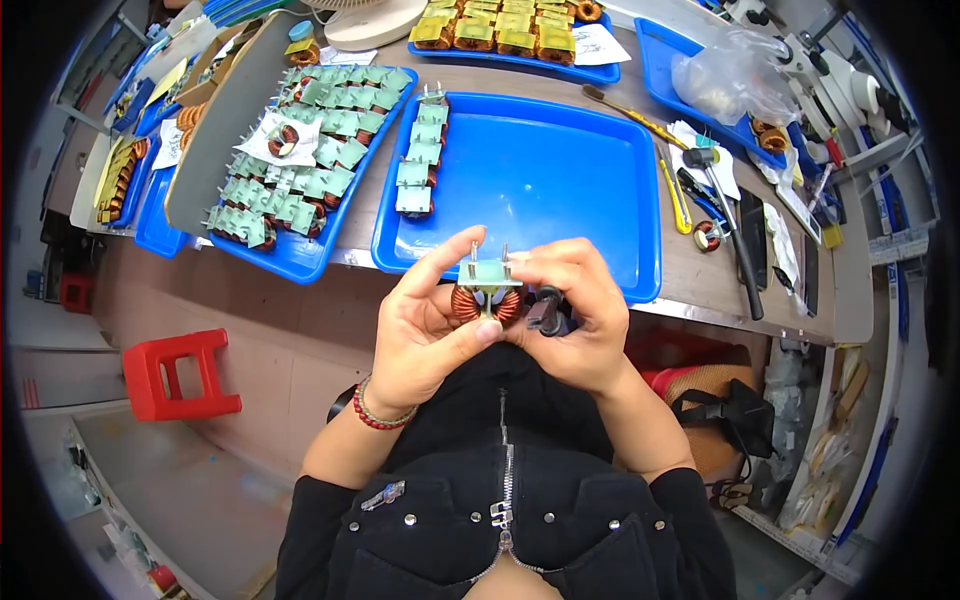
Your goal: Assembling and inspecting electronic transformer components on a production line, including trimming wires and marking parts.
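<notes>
**A copper-wound coil (487,303) under a pale green board (488,272), held before the chest**

The coil is in the left hand (412,325), above the near edge of the workbench (350,232); its ribbed, glossy reddish wire forms a rounded ring, capped by the flat board, from which thin metal pins (474,260) stand upright; the left thumb presses low on the coil, the forefinger reaches up beside the pins, and the other fingers curl behind, pinching it. The right hand (590,315) has its fingers bent around a dark tool (550,312), blocky at the near end, its kind hard to tell; the right forefinger lies at the board's right edge.

By a clock centred on the coil, with twelve pointing away from the person, a smooth, glossy blue plastic tray (550,190) with rounded corners lies between twelve and one; a single row of green-topped coils (420,155) runs down its left side, at eleven. At ten, a second blue tray (310,268) bears many similar pieces in close rows, with a lone coil on crinkled white paper (268,150); at twelve, farther off, sit yellow-topped coils (490,30). Toward one lies a brush with a slim wooden handle (640,118); toward two, a yellow-handled knife (677,203), a black-headed mallet (700,158) and, beyond, a filmy, creased plastic bag (735,75); between eight and nine, a hard red plastic stool (180,375) stands on the floor.
</notes>
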The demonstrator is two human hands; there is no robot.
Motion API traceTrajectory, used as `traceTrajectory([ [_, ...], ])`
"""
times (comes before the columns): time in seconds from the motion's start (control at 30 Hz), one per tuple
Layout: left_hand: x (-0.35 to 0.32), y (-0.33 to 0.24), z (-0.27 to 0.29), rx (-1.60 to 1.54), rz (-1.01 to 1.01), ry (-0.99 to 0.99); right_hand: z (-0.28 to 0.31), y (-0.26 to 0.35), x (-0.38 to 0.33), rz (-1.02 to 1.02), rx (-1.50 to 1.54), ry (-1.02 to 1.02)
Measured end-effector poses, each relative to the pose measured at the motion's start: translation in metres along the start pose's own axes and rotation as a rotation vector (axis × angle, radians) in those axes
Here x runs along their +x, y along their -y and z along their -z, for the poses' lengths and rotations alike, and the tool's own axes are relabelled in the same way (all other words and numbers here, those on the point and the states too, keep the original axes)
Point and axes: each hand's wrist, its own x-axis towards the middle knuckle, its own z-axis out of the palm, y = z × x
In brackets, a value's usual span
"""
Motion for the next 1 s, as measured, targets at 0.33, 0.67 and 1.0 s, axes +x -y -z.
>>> traceTrajectory([
  [0.33,0.006,0.005,-0.008,-0.527,0.17,-0.027,0.005,-0.003,0.002,-0.067,0.04,0.067],
  [0.67,-0.003,0.006,0.005,-0.205,-0.141,-0.087,0.023,0.036,-0.007,-0.142,-0.618,0.222],
  [1.0,-0.007,0.009,0.008,0.07,-0.286,-0.067,0.021,0.04,-0.006,-0.171,-0.666,0.285],
])
